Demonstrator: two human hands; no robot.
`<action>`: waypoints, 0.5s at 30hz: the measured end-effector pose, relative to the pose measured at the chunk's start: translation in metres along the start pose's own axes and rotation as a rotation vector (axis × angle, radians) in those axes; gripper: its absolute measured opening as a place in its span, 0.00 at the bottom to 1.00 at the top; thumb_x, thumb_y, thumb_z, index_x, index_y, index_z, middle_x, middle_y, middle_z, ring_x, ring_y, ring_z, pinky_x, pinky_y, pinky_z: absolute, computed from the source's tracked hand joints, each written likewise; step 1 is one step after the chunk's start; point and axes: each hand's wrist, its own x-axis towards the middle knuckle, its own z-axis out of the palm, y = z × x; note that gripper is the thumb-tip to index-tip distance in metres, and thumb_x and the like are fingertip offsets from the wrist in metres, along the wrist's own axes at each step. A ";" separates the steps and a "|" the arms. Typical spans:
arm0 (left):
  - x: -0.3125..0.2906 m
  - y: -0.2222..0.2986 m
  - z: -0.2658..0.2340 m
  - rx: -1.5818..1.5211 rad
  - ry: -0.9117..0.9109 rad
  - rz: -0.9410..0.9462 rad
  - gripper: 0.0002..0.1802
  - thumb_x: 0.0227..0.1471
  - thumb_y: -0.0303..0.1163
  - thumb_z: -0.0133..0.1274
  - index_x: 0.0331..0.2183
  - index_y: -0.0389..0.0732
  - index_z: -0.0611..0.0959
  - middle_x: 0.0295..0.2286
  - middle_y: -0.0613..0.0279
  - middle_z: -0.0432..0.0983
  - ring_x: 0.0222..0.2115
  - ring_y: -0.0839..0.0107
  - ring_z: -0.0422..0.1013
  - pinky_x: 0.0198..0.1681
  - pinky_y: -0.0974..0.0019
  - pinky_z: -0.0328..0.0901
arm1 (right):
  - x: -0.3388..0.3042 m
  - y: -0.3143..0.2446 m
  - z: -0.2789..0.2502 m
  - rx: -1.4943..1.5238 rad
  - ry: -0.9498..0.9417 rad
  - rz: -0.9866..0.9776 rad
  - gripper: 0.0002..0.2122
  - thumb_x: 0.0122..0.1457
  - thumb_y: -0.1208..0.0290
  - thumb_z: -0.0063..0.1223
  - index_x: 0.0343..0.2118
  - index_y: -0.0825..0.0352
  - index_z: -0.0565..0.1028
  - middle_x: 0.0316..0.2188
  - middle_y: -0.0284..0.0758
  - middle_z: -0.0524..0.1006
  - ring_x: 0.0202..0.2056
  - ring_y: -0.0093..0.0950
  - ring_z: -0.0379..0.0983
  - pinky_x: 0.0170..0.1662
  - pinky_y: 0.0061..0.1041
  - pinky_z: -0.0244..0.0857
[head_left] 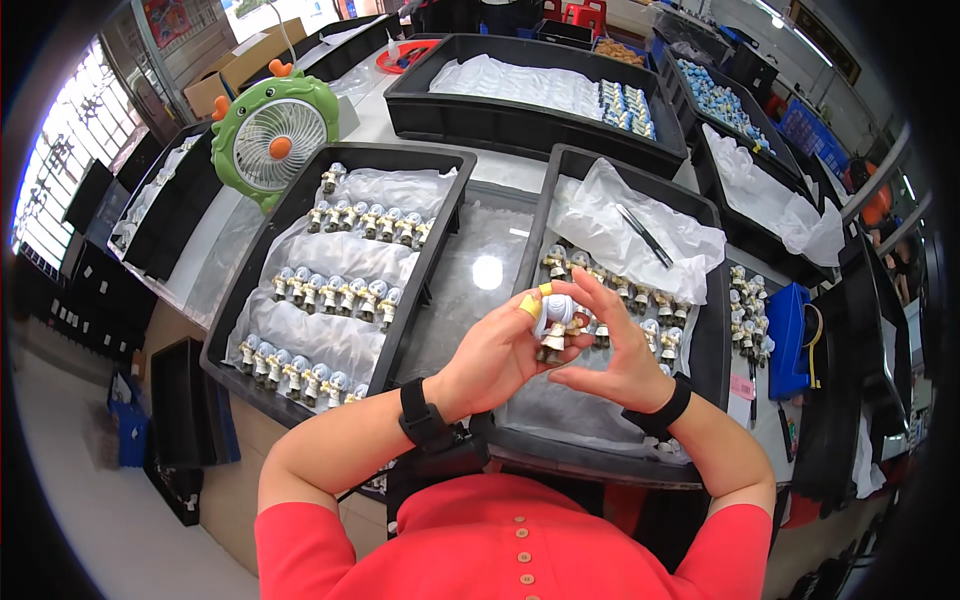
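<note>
A small figurine with pale blue-grey hair, a white outfit and dark feet stands upright in my left hand. Yellow finger covers show on that hand's fingertips beside the figurine's head. Curved around the figurine's other side is my right hand, its thumb and fingers apart; whether a fingertip touches the figurine I cannot tell. Both hands are above the right black tray, where similar figurines lie in rows on white sheeting. A dark pen-like tool rests on the crumpled sheet at that tray's far end.
To the left, another black tray holds several rows of figurines on white sheets. Behind it stands a green fan. A large black tray lies farther back. On the right are loose figurines and a blue case.
</note>
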 end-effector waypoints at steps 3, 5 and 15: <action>-0.002 -0.002 0.000 -0.008 0.014 -0.012 0.22 0.63 0.39 0.31 0.55 0.39 0.62 0.43 0.55 0.68 0.43 0.65 0.69 0.47 0.61 0.65 | 0.000 0.001 0.004 -0.030 0.030 -0.011 0.46 0.39 0.72 0.68 0.62 0.64 0.52 0.54 0.38 0.67 0.52 0.35 0.63 0.57 0.32 0.55; -0.002 -0.003 -0.003 -0.004 0.006 -0.018 0.22 0.63 0.39 0.31 0.54 0.39 0.63 0.44 0.55 0.69 0.42 0.66 0.69 0.47 0.61 0.65 | -0.001 0.001 0.006 -0.009 0.051 0.002 0.46 0.39 0.72 0.68 0.62 0.64 0.52 0.53 0.39 0.67 0.52 0.35 0.63 0.57 0.33 0.55; 0.001 -0.006 -0.011 0.027 0.035 0.013 0.22 0.63 0.40 0.35 0.54 0.40 0.64 0.44 0.60 0.69 0.43 0.69 0.69 0.45 0.62 0.64 | -0.002 0.000 0.006 0.048 0.063 0.028 0.45 0.40 0.75 0.67 0.62 0.64 0.51 0.52 0.39 0.68 0.53 0.35 0.63 0.57 0.32 0.55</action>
